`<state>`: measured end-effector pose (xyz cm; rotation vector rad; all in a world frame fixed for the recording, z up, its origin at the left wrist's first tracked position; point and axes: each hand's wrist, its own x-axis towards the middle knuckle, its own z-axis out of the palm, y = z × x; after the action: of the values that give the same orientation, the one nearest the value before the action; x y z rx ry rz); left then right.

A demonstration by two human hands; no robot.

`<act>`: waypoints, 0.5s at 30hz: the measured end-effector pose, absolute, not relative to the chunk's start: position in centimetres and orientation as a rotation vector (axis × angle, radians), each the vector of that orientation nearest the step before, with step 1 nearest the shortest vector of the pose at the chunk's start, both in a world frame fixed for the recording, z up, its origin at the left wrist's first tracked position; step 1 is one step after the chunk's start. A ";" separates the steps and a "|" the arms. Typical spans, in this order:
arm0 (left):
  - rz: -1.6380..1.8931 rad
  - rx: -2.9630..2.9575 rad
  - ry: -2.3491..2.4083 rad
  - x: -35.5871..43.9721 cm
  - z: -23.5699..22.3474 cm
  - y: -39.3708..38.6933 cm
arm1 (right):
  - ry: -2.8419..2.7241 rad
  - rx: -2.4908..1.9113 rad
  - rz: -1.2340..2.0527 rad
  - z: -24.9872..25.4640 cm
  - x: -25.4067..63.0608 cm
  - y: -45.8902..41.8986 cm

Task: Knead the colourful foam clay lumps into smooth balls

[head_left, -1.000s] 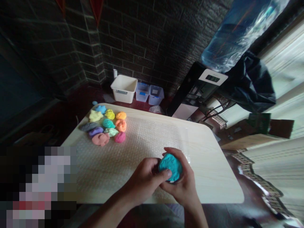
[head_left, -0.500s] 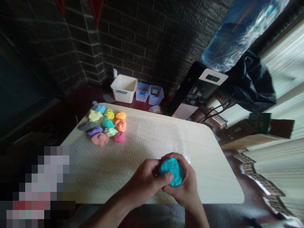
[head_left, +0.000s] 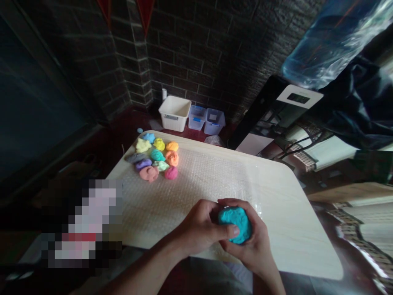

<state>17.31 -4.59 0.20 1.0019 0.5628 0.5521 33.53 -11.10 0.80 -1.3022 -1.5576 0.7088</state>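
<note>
Between both hands is a rounded lump of turquoise modelling clay [head_left: 235,217], held above the near part of the table. My left hand [head_left: 202,227] grips it from the left, with the thumb pressing on its top face. My right hand [head_left: 256,233] wraps round its right side, fingers over the far edge and thumb below. The underside of the lump is hidden by the fingers. At the far left of the table sit several clay lumps, among them a pink-brown one [head_left: 149,173], a magenta one [head_left: 171,173] and a yellow one [head_left: 159,144].
Bubble wrap [head_left: 202,172] covers much of the pale wooden table [head_left: 291,213]. Beyond the far edge stand a white bin [head_left: 175,116] and two clear boxes [head_left: 214,123] on the floor. A water dispenser [head_left: 296,97] with a large blue bottle [head_left: 331,45] is at the back right.
The view has swung left, so the whole scene sits further right. Both hands keep hold of the turquoise clay; the left thumb still presses on it and the lump's outline has shifted slightly.
</note>
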 end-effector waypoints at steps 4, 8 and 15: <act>0.624 0.919 0.624 18.2 0.3 -5.1 | -1.458 -1.365 0.491 -0.5 32.8 -10.9; 0.758 0.996 0.716 18.7 -0.1 -5.3 | -1.464 -1.461 0.394 -0.7 32.7 -10.6; 0.612 1.212 0.657 17.2 0.2 -4.5 | -1.609 -1.353 0.599 0.5 33.6 -10.6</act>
<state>17.16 -4.53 0.23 1.2125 0.6572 0.6120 33.55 -10.63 0.52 -1.3529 -1.6095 0.5987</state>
